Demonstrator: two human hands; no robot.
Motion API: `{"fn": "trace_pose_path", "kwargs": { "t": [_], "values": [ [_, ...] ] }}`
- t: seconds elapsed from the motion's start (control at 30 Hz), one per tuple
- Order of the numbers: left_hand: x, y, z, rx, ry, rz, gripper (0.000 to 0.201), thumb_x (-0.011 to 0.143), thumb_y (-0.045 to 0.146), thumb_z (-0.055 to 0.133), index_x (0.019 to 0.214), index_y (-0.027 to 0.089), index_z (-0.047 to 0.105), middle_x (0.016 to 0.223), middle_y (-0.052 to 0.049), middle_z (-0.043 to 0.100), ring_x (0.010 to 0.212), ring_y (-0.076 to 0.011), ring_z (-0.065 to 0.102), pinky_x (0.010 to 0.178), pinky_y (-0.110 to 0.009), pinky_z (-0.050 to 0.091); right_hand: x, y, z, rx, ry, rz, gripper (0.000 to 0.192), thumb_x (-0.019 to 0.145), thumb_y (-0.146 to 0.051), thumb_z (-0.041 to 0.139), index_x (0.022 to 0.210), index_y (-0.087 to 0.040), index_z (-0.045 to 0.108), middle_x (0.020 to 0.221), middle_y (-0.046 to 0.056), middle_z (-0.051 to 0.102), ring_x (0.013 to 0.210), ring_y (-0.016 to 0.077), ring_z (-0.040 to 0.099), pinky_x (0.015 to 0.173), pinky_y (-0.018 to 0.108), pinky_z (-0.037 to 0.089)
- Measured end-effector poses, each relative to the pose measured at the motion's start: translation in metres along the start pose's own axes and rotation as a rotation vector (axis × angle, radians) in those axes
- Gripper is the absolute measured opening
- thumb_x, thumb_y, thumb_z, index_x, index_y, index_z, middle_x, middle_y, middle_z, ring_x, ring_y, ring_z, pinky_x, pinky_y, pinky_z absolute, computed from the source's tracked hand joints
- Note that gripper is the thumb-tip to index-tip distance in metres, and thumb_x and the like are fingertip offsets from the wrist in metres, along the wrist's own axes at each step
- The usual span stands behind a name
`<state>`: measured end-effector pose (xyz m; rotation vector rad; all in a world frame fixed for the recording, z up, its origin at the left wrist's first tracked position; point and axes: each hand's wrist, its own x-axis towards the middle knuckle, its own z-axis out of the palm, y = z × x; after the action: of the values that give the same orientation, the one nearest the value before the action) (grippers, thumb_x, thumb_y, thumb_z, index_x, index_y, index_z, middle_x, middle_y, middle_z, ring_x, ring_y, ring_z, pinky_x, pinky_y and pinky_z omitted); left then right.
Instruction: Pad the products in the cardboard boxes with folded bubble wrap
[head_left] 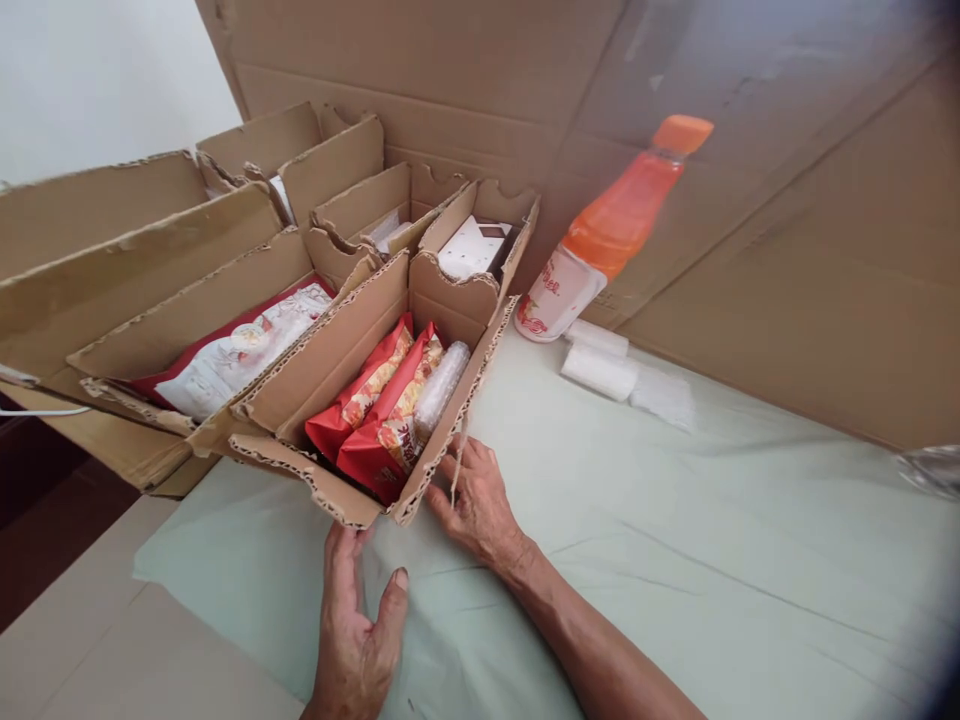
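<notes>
A long cardboard box [330, 370] stands nearest me and holds two red snack packets [382, 440] and a clear plastic-wrapped roll [441, 385]. My left hand [360, 620] is at its front lower edge, thumb spread away from the fingers, whose tips are partly hidden under the cardboard. Against the box's right side rests my right hand [480, 505], fingers loosely stretched and partly hidden by a thin hanging strip [456, 470] of cardboard or string. Neither hand is wrapped round anything I can see.
More cardboard boxes [135, 240] stand left and behind, one with a red-and-white packet [247, 345], another with a white item [472, 248]. An orange drink bottle [615, 230] leans by the cardboard wall [810, 270], near white plastic rolls [600, 370]. Pale green cloth [712, 560] covers the surface.
</notes>
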<state>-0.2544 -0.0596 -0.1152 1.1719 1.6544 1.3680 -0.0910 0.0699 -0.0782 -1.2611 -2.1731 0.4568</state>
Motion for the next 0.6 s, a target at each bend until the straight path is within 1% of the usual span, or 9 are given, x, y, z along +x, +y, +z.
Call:
{"fn": "trace_pose_path", "kwargs": {
  "t": [0.1,0.23,0.33,0.4,0.5,0.6],
  "values": [
    [0.001,-0.002,0.001,-0.012,0.018,-0.01,0.069,0.093,0.036,0.066,0.154,0.029,0.035,0.154,-0.016,0.045,0.136,-0.0314,0.053,0.115,-0.053,0.044,0.001,-0.002,-0.001,0.018,-0.031,0.01,0.031,0.09,-0.031,0.062,0.116,-0.018,0.069,0.134,0.012,0.062,0.124,0.0292,0.053,0.103,0.047,0.04],
    [0.005,0.007,0.003,-0.011,0.012,-0.017,0.07,0.093,0.035,0.065,0.156,0.027,0.034,0.155,-0.016,0.044,0.136,-0.0315,0.053,0.114,-0.05,0.046,0.003,-0.002,-0.002,0.032,-0.043,0.047,0.032,0.089,-0.027,0.063,0.118,-0.019,0.07,0.133,0.011,0.064,0.125,0.0283,0.054,0.104,0.046,0.039],
    [0.008,0.015,0.003,0.009,-0.002,0.028,0.064,0.094,0.034,0.062,0.153,0.026,0.038,0.156,-0.015,0.044,0.136,-0.03,0.053,0.112,-0.047,0.047,0.004,-0.002,-0.002,0.013,-0.059,0.063,0.031,0.087,-0.022,0.063,0.117,-0.019,0.071,0.132,0.011,0.064,0.124,0.0274,0.055,0.104,0.046,0.04],
    [0.01,0.018,0.001,0.037,0.0,0.062,0.057,0.095,0.031,0.061,0.149,0.025,0.043,0.152,-0.014,0.049,0.134,-0.0282,0.055,0.11,-0.044,0.049,0.005,-0.002,-0.001,-0.021,-0.076,0.075,0.029,0.087,-0.02,0.064,0.114,-0.019,0.071,0.132,0.011,0.065,0.123,0.0269,0.055,0.104,0.045,0.041],
    [0.011,0.021,-0.003,0.126,0.03,0.149,0.042,0.095,0.027,0.058,0.137,0.022,0.054,0.135,-0.012,0.061,0.124,-0.025,0.06,0.105,-0.041,0.052,0.01,-0.003,0.0,-0.061,-0.085,0.085,0.026,0.086,-0.018,0.065,0.112,-0.018,0.072,0.13,0.011,0.066,0.122,0.0269,0.057,0.104,0.045,0.043],
    [0.01,0.03,-0.006,0.227,0.032,0.332,0.028,0.095,0.021,0.055,0.122,0.02,0.064,0.121,-0.01,0.066,0.116,-0.0228,0.064,0.101,-0.038,0.054,0.011,-0.006,0.0,-0.083,-0.082,0.069,0.03,0.088,-0.019,0.063,0.117,-0.017,0.07,0.132,0.014,0.064,0.125,0.0288,0.056,0.105,0.048,0.044]
  ]
}}
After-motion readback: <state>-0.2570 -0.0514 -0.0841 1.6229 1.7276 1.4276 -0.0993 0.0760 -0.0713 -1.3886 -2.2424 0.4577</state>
